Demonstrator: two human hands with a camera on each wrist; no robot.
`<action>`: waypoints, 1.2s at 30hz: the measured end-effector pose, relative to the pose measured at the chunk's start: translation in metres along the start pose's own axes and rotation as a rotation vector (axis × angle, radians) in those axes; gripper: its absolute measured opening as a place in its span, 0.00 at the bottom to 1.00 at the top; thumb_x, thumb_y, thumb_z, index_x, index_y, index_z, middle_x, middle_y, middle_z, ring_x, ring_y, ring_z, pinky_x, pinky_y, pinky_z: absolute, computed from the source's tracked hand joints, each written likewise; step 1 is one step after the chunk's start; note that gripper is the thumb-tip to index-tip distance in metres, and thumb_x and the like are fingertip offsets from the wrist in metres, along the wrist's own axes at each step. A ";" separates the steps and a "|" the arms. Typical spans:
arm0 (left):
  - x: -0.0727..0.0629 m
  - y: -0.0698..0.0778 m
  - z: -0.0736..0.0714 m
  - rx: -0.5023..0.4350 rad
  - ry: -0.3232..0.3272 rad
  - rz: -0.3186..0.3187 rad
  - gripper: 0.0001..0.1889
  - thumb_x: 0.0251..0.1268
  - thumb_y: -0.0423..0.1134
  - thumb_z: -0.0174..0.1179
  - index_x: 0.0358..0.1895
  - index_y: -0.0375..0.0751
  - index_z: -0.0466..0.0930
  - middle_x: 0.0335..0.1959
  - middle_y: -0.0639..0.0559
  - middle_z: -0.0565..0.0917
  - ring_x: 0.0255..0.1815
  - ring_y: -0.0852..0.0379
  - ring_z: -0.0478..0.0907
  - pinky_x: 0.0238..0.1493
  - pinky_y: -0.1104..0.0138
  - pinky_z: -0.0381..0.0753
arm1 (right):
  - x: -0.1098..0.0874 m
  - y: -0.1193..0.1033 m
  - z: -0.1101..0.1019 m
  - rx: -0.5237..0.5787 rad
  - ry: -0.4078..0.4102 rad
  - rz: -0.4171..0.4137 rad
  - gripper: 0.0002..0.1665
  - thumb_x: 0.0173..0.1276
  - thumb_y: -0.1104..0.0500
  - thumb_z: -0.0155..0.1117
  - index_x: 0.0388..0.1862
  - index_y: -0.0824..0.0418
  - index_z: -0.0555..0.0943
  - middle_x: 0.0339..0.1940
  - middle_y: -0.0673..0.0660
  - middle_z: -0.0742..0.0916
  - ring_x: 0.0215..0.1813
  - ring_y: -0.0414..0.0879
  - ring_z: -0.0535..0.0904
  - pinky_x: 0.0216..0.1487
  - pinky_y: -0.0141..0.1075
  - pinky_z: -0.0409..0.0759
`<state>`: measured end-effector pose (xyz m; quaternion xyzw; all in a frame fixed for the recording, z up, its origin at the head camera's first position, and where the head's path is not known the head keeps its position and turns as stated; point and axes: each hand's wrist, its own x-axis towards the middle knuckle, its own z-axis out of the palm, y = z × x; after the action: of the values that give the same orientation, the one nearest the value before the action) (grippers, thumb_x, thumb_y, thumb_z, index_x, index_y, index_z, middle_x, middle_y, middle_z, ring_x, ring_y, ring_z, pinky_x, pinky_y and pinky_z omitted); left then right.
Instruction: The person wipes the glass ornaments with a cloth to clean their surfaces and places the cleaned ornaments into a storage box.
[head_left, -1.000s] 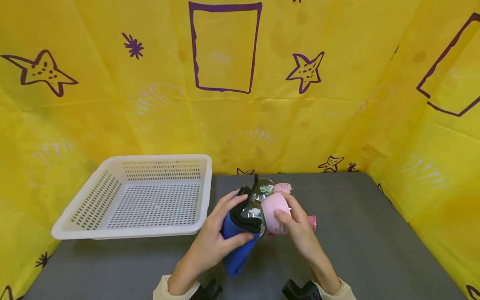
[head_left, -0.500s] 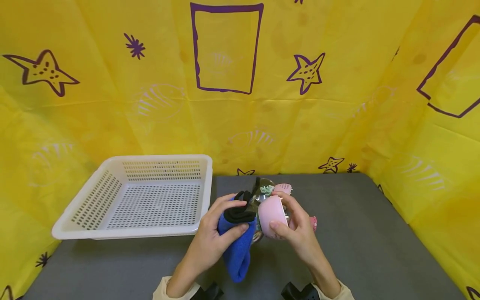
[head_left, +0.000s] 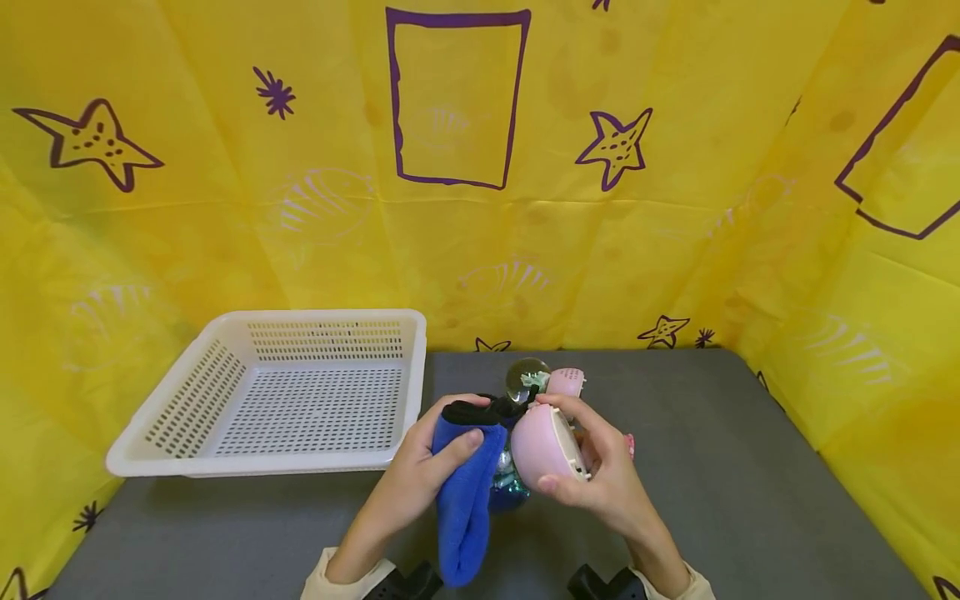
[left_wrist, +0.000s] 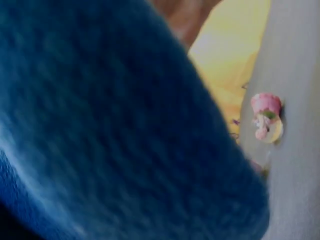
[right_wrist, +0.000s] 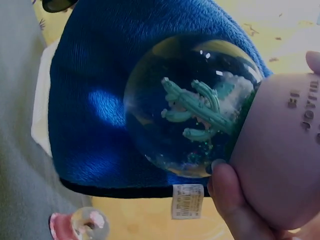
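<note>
My left hand [head_left: 431, 467] grips a folded blue cloth [head_left: 467, 500] with black edging, and the cloth hangs down below the fingers. My right hand [head_left: 603, 458] holds a snow globe by its pink base [head_left: 546, 446]. In the right wrist view the glass ball [right_wrist: 192, 107] shows green cactus figures inside, in front of the spread cloth [right_wrist: 85, 125], which bears a white label [right_wrist: 187, 201]. Whether cloth and glass touch is unclear. Blue cloth [left_wrist: 115, 125] fills most of the left wrist view.
A second snow globe [head_left: 527, 382] with a pink base lies on its side behind my hands. Another [left_wrist: 266, 102], pink-based, lies on the grey table [head_left: 712, 467], mostly hidden by my right hand. A white perforated basket [head_left: 262, 467] stands at left, before a yellow patterned curtain.
The cloth has slid down and left off the snow globe, hanging lower now. My right hand has turned the globe so its glass points downward and the base's underside shows more.
</note>
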<state>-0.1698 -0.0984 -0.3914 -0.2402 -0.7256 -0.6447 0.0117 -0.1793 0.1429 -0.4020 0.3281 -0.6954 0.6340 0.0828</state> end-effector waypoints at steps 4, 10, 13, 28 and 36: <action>0.002 -0.002 -0.005 -0.093 -0.054 -0.038 0.18 0.78 0.38 0.47 0.66 0.40 0.70 0.58 0.37 0.79 0.49 0.59 0.81 0.49 0.67 0.83 | 0.000 0.000 -0.003 0.021 -0.028 -0.037 0.42 0.46 0.68 0.70 0.65 0.68 0.71 0.57 0.48 0.82 0.37 0.46 0.83 0.31 0.40 0.84; -0.001 -0.004 -0.009 -0.231 -0.142 -0.160 0.22 0.81 0.45 0.40 0.67 0.35 0.64 0.58 0.45 0.77 0.56 0.58 0.77 0.58 0.67 0.78 | 0.000 0.002 -0.004 0.117 -0.052 -0.078 0.40 0.51 0.66 0.69 0.66 0.68 0.69 0.61 0.50 0.81 0.45 0.44 0.82 0.36 0.40 0.85; -0.003 -0.006 -0.012 -0.296 -0.210 -0.186 0.23 0.82 0.47 0.38 0.67 0.34 0.60 0.57 0.50 0.75 0.56 0.59 0.75 0.58 0.67 0.77 | 0.001 0.003 -0.003 0.143 -0.059 -0.096 0.40 0.53 0.65 0.69 0.66 0.69 0.69 0.62 0.52 0.81 0.48 0.44 0.81 0.37 0.40 0.85; 0.000 -0.007 -0.006 -0.272 -0.066 -0.166 0.17 0.80 0.43 0.42 0.61 0.36 0.65 0.49 0.55 0.79 0.51 0.60 0.77 0.55 0.68 0.77 | 0.003 0.013 0.002 0.099 -0.041 0.052 0.42 0.62 0.61 0.67 0.74 0.66 0.64 0.59 0.47 0.80 0.46 0.43 0.80 0.35 0.40 0.86; 0.002 -0.003 -0.003 -0.192 0.059 -0.213 0.14 0.80 0.44 0.47 0.53 0.35 0.69 0.39 0.56 0.80 0.40 0.62 0.78 0.44 0.69 0.81 | 0.003 0.013 0.004 0.063 0.009 0.048 0.41 0.55 0.66 0.70 0.69 0.66 0.67 0.58 0.46 0.80 0.49 0.43 0.78 0.36 0.40 0.84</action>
<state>-0.1735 -0.1012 -0.3932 -0.1430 -0.6815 -0.7153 -0.0584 -0.1877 0.1383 -0.4124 0.3109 -0.6822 0.6590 0.0603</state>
